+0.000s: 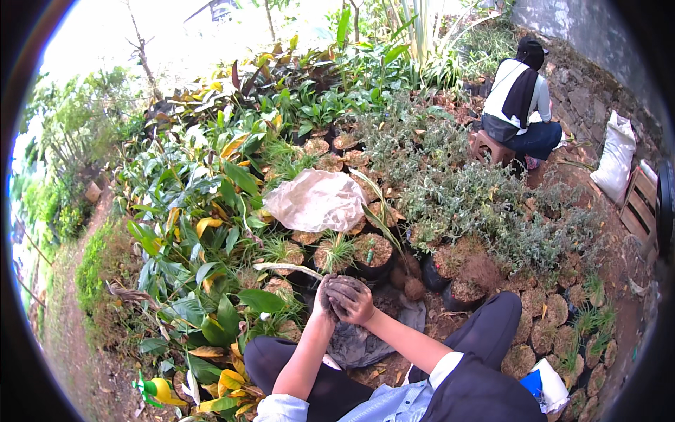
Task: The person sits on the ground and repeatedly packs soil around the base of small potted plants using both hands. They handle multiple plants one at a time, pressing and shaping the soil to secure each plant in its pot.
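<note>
My left hand [323, 304] and my right hand [351, 298] are pressed together in front of my lap. Both are closed, with dark wet soil coating the fingers. Whatever lies between the palms is hidden. A pale curved leaf or stem [288, 267] runs leftward from the top of my hands; whether they grip its end I cannot tell. Under them a dark plastic sheet [369, 349] with black soil on it is spread between my knees. Just beyond stand black-bagged pots [373, 254] filled with brown material, and a round brown clump [414, 289] sits to the right.
A crumpled whitish plastic sheet [316, 200] lies over pots ahead. Leafy plants [225, 320] crowd the left, grey-green shrubs [464, 176] the right. A yellow-green spray bottle [160, 390] is at lower left. Far right, a person [517, 98] sits on a stool [490, 148] near a white sack [616, 158].
</note>
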Available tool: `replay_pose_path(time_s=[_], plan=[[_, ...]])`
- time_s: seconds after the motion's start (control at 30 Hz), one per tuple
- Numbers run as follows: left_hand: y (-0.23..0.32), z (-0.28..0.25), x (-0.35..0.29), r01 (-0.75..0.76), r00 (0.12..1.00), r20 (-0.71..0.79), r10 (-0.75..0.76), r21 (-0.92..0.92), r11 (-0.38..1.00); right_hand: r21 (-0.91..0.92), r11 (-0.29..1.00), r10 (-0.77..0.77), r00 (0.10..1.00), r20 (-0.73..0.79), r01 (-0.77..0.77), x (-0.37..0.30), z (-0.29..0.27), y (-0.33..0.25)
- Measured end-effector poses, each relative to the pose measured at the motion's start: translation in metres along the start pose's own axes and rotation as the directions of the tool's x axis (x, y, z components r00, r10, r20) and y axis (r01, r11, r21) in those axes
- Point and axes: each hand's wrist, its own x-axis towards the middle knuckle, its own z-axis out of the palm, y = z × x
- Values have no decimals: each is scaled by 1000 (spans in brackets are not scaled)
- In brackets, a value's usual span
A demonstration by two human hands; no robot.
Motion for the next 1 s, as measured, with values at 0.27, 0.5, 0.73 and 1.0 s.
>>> replay_pose_path(time_s=[0.27,0.5,0.73,1.0], plan=[[-3,109,-62,-125,980,143,138,-97,987,190,838,545,802,-244,-511,17,4,-25],[3,38,-24,325,942,229,-246,-436,839,-10,1000,-21,999,45,22,10,-14,-6],[-6,55,-27,380,854,473,-214,-288,879,18,970,242,970,-25,-242,-6,-8,-1],[-15,69,-32,-32,978,207,34,-13,999,335,626,696,699,166,-704,-21,-14,-19]])
